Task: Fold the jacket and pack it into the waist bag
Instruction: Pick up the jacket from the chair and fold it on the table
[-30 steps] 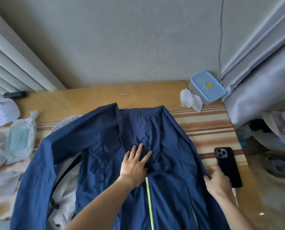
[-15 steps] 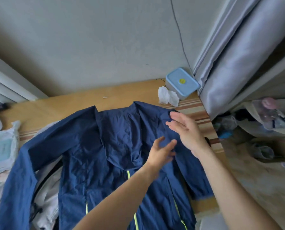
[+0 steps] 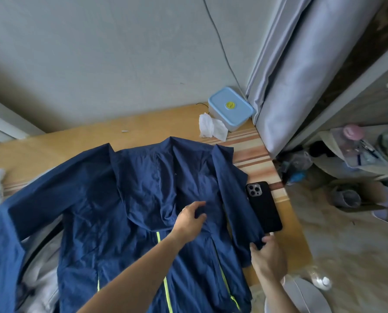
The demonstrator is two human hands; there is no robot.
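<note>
A dark blue jacket (image 3: 111, 211) with neon yellow zips lies spread front-up on the wooden table (image 3: 80, 141). Its hood is folded down over the chest. My left hand (image 3: 192, 219) rests on the chest near the hood's edge, fingers apart, holding nothing. My right hand (image 3: 267, 256) pinches the end of the jacket's right sleeve (image 3: 236, 195), which lies folded along the body's right side. A grey-white fabric thing (image 3: 39, 276) lies under the jacket at the lower left; I cannot tell whether it is the waist bag.
A black phone (image 3: 264, 206) lies face down just right of the sleeve, near the table's right edge. A light blue lidded box (image 3: 230, 108) and a crumpled white tissue (image 3: 212, 127) sit at the back right. A grey curtain (image 3: 301, 71) hangs beyond.
My right hand dropped from above the jacket's right shoulder to the sleeve end near the front edge. My left hand stayed on the chest. The view shifted a little, showing the phone again.
</note>
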